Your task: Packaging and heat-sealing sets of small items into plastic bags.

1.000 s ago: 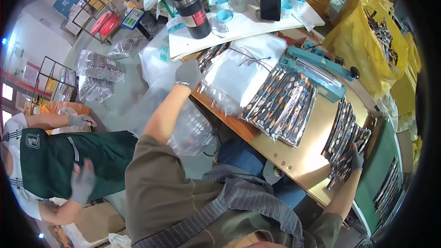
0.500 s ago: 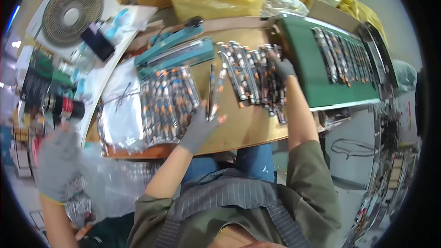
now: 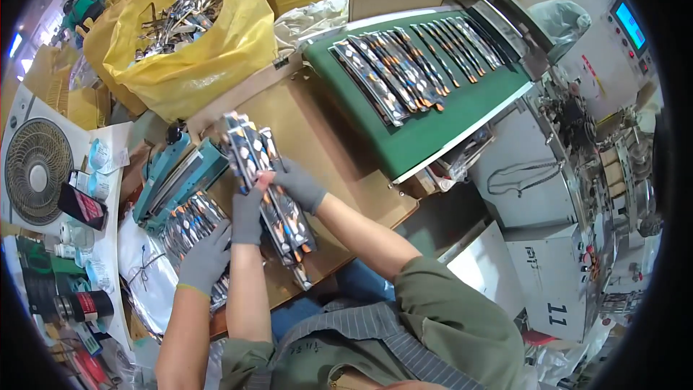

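One bundle of film-wrapped patterned packets (image 3: 286, 224) is tilting over tan worktop (image 3: 354, 186); your left hand (image 3: 248, 214) is pinching it, thumb in front; your right hand (image 3: 300, 186) is pressing its edge, fingertips hidden, can't tell grip; presumably you're keeping loose packets aligned.

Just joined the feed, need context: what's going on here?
A person at a bench grips a bundle of slim patterned packets between the left hand and right hand, both gloved in grey. A co-worker's gloved hand reaches in from the left, over a pile of similar packets near a teal bench device. More packets lie spread on a green belt to the right.
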Demonstrator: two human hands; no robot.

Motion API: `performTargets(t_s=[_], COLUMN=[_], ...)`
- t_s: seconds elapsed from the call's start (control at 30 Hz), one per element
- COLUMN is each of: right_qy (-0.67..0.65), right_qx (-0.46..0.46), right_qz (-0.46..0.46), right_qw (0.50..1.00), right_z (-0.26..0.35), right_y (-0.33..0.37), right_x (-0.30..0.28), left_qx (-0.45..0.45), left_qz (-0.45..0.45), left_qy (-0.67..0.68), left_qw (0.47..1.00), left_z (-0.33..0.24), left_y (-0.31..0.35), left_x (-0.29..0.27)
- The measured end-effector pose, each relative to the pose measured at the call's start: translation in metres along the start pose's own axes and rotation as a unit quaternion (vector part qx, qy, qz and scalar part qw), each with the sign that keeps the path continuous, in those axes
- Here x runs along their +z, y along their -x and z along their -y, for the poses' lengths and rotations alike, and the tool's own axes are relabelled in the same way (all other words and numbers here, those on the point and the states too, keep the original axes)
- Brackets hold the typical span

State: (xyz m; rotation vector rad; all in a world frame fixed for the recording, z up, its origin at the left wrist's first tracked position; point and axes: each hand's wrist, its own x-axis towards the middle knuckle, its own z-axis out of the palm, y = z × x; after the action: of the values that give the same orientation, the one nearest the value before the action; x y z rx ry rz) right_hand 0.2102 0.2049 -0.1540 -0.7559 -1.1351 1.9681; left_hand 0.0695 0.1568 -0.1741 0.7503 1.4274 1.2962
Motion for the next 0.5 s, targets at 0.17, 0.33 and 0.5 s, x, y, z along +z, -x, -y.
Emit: performTargets(t_s=[0.17,0.33,0.5], right_qy=[-0.024,0.155,0.136], right_qx=[-0.268,-0.220,-0.198], right_qz=[0.129,0.191,0.101], right_qw=[0.954,0.944,0.965], right_z=[0.066,0.071,0.054], right_y=[0.031,0.055,0.085], right_x=[0.043,0.005,0.040], left_qx=[0.277,0.280,0.223], left_qz=[0.155,0.163,0.202], left_qy=[-0.270,-0.203,-0.108], left_qw=[0.909,0.924,0.947], left_z=[-0.082,-0.060,-0.009], left_y=[0.062,0.076,0.076], left_x=[-0.021,-0.005,-0.010])
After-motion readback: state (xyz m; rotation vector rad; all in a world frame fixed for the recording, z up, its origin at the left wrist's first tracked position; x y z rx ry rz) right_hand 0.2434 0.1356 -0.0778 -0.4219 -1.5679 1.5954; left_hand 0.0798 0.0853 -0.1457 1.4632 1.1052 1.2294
